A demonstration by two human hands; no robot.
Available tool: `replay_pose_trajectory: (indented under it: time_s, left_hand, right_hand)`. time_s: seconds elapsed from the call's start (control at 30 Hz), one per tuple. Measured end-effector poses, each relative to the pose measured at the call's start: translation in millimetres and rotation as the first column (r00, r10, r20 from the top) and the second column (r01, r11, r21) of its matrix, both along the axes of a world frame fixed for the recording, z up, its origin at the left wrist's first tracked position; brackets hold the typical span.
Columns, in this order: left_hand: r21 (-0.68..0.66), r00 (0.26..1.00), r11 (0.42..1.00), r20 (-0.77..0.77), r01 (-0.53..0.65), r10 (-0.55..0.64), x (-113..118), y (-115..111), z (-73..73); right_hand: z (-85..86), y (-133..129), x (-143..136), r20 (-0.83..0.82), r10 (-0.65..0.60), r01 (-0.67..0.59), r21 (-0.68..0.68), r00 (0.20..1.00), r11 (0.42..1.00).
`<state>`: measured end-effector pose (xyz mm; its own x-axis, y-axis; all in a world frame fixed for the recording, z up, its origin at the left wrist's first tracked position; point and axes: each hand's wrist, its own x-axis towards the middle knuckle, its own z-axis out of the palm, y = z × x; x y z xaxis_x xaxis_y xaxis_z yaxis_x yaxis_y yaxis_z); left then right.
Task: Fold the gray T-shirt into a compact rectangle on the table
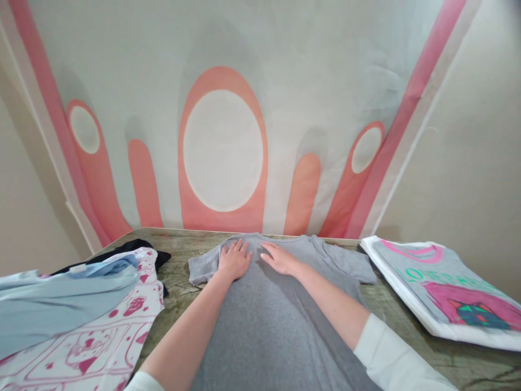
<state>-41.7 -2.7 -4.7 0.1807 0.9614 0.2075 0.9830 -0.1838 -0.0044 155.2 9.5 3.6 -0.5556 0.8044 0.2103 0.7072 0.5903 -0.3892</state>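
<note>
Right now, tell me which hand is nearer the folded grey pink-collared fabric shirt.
Right. The right hand is left of the folded shirt; the left hand is farther left of it.

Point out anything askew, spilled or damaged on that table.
No spill or damage shows. The pale blue cloth garment at left lies rumpled over the white, pink-printed garment, while the plain grey short-sleeved T-shirt lies mostly flat.
</note>
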Motion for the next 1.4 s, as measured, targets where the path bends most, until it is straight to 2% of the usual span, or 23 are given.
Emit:
replay_pose_trajectory:
  time_s: [0.1,0.2,0.33,0.43,0.6,0.7,0.73,0.8,0.87,0.93,1.0,1.07,1.17,1.3,1.4]
  left_hand:
    - [-0.010,1.000,1.000,-0.013,-0.015,0.014,-13,2,-0.4]
    - [-0.022,0.999,0.999,-0.024,-0.040,0.040,-23,3,-0.5]
    - [-0.039,0.998,0.998,-0.027,-0.050,0.049,-26,4,0.3]
    - [-0.056,0.999,0.998,-0.031,-0.041,0.039,-27,7,1.1]
    - [-0.082,0.997,0.996,-0.057,-0.047,0.042,-27,12,6.1]
    - [-0.057,0.994,0.997,-0.093,-0.058,0.053,-8,6,14.8]
    - [-0.044,0.994,0.998,-0.101,-0.032,0.028,4,1,18.5]
    - [-0.063,0.990,0.992,-0.091,0.105,-0.110,34,-12,25.7]
    - [-0.179,0.959,0.945,-0.028,0.273,-0.282,69,-27,30.6]
    - [-0.249,0.922,0.890,0.038,0.382,-0.385,103,-42,31.4]
    - [-0.254,0.897,0.862,0.081,0.439,-0.434,129,-54,27.6]
    - [-0.229,0.885,0.855,0.105,0.465,-0.453,145,-61,20.5]
    - [-0.137,0.877,0.867,0.116,0.478,-0.466,151,-65,8.9]
    - [-0.061,0.873,0.874,0.111,0.483,-0.475,148,-64,1.0]
    - [-0.053,0.873,0.873,0.101,0.484,-0.478,147,-63,0.1]
  right_hand:
    - [2.1,4,42,-0.065,-0.109,0.113,0.066,0.992,0.991]
    - [-7.0,7,98,-0.015,-0.343,0.343,0.079,0.939,0.936]
    - [-27.6,4,164,0.058,-0.423,0.421,0.038,0.904,0.906]
    - [-37.3,3,191,0.161,-0.441,0.446,0.006,0.883,0.895]
    - [-40.8,10,202,0.254,-0.492,0.502,0.027,0.833,0.864]
    - [-39.8,12,201,0.229,-0.485,0.485,0.059,0.844,0.872]
    - [-38.3,12,201,0.201,-0.479,0.473,0.081,0.855,0.878]
    - [-32.5,9,200,0.123,-0.474,0.456,0.150,0.872,0.877]
    - [-23.5,5,196,0.032,-0.471,0.453,0.222,0.882,0.864]
    - [-14.2,-3,188,-0.032,-0.438,0.431,0.253,0.899,0.866]
    - [-8.5,-14,177,-0.024,-0.353,0.349,0.221,0.935,0.911]
    - [-8.8,-25,167,0.056,-0.249,0.239,0.141,0.967,0.961]
    - [-17.0,-37,165,0.177,-0.212,0.208,0.039,0.961,0.977]
    - [-25.3,-35,187,0.223,-0.348,0.352,0.022,0.911,0.936]
    - [-22.6,-28,204,0.174,-0.448,0.446,0.053,0.877,0.893]
